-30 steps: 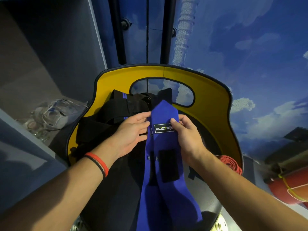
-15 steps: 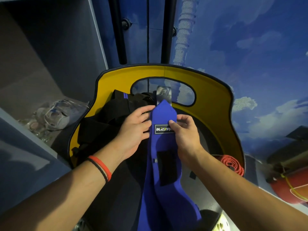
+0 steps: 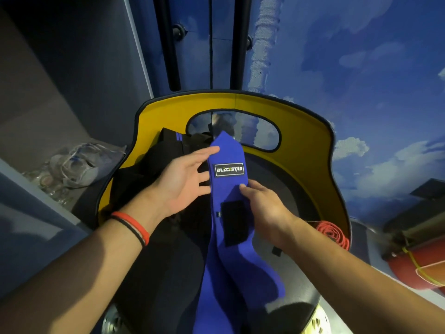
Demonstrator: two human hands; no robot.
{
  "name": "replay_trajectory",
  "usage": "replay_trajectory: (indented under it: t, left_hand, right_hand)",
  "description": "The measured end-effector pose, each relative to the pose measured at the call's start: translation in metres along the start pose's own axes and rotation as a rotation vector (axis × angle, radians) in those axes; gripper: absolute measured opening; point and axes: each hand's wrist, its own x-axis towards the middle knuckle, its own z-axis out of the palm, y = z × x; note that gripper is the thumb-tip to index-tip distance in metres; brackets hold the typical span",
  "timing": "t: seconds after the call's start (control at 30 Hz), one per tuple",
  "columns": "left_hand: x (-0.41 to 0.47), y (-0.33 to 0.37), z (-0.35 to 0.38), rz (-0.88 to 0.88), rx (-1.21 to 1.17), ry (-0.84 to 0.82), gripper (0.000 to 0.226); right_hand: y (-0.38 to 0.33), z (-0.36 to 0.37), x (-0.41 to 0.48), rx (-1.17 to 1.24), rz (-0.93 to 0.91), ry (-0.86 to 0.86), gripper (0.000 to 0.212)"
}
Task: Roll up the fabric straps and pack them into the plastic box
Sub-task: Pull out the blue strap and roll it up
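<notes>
The left hand [image 3: 183,182] is spread flat, fingers straight and a little apart. Its index tip touches the left edge of the blue strap [image 3: 240,261] near the top, and the palm hovers over the dark heap beside it. The right hand [image 3: 267,208] pinches the strap's right edge, with the thumb pressed on top of the blue cloth just below the label. Its other fingers are hidden behind the strap, so I can't tell how they lie. There are two bands on the left wrist [image 3: 134,227], one red and one black.

I count one blue strap. It is wide and bright blue, with a pointed end aimed away from the person. A small black label [image 3: 229,169] near the tip reads BLIZZSTAR in white letters. Below the label sits one black rectangular patch [image 3: 234,222]. From there the strap runs down toward the person in a loose wave, with one layer folded over another, none of it rolled.

The strap lies over a round seat [image 3: 301,150] with a yellow inner back and an oval cut-out. On the left of the seat is a heap of black straps [image 3: 144,172], one showing a blue stripe. How many are in the heap I can't tell. At the seat's right edge lies one red ribbed coil [image 3: 333,233]. Off to the left there is a crumpled clear bag [image 3: 79,165], and to the right a red cylinder [image 3: 421,263] tied with a yellow cord.
</notes>
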Motion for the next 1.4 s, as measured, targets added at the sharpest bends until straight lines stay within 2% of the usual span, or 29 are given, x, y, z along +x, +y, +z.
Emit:
replay_trajectory:
  t: [0.13,0.3,0.47,0.53,0.63,0.83,1.0,1.1,1.27,1.4]
  left_hand:
    - [0.002,0.006,-0.009,-0.030,-0.156,-0.078,0.065]
    - [0.002,0.018,-0.019,-0.038,-0.313,-0.143,0.094]
    - [0.004,0.017,-0.028,-0.051,-0.358,-0.127,0.103]
    - [0.005,0.014,-0.029,-0.049,-0.376,-0.126,0.104]
    - [0.007,0.012,-0.029,-0.048,-0.388,-0.115,0.105]
    - [0.011,0.004,-0.028,-0.070,-0.374,-0.107,0.106]
    - [0.014,0.001,-0.028,-0.086,-0.374,-0.098,0.107]
    - [0.015,-0.002,-0.025,-0.092,-0.378,-0.108,0.106]
    - [0.019,-0.005,-0.020,-0.097,-0.378,-0.113,0.108]
    - [0.022,-0.008,-0.015,-0.096,-0.374,-0.098,0.107]
  right_hand:
    - [0.002,-0.003,-0.003,-0.104,-0.098,-0.076,0.024]
    - [0.003,-0.012,-0.011,-0.179,-0.192,-0.072,0.030]
    - [0.003,-0.022,-0.017,-0.332,-0.182,-0.133,0.032]
    - [0.004,-0.022,-0.020,-0.420,-0.238,-0.084,0.034]
    - [0.007,-0.025,-0.020,-0.482,-0.286,0.026,0.019]
    - [0.003,-0.028,-0.024,-0.414,-0.105,-0.064,0.010]
    - [0.004,-0.033,-0.025,-0.298,0.003,-0.129,0.026]
    - [0.004,-0.038,-0.024,-0.421,0.065,-0.190,0.011]
    - [0.008,-0.032,-0.030,-0.557,0.126,-0.246,0.024]
    - [0.012,-0.028,-0.037,-0.530,0.192,-0.233,0.014]
